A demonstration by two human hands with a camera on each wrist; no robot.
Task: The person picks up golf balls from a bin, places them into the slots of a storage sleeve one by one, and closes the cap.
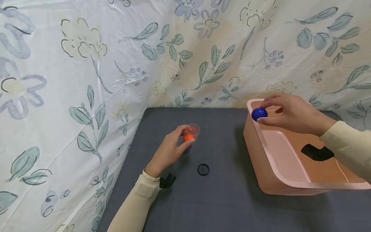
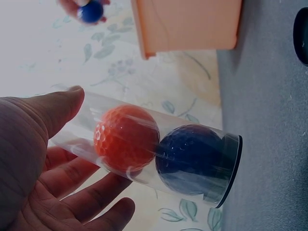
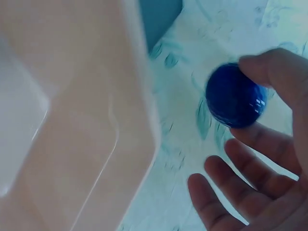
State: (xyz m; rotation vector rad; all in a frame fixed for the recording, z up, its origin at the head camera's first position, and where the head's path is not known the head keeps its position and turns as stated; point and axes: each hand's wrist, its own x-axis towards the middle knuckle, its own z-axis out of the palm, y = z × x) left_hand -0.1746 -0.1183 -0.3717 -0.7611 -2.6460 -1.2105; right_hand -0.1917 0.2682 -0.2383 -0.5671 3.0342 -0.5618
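My left hand (image 1: 169, 146) grips a clear plastic tube (image 1: 193, 129) near its open top. Inside, an orange golf ball (image 2: 126, 138) lies against a dark blue golf ball (image 2: 190, 159), which sits at the black-capped end (image 2: 230, 171). The tube tilts slightly, its capped end close to the table. Between thumb and forefinger, my right hand (image 1: 295, 112) pinches another blue golf ball (image 1: 259, 114) above the left rim of a pink bin (image 1: 255, 151). Its other fingers (image 3: 240, 183) spread loosely, apart from the ball.
A black ring-shaped cap (image 1: 203, 169) lies on the dark grey table (image 1: 214, 206), just right of my left wrist. The pink bin takes up the table's right side, its raised walls beneath my right forearm. Floral cloth (image 1: 174, 64) hangs behind and to the left.
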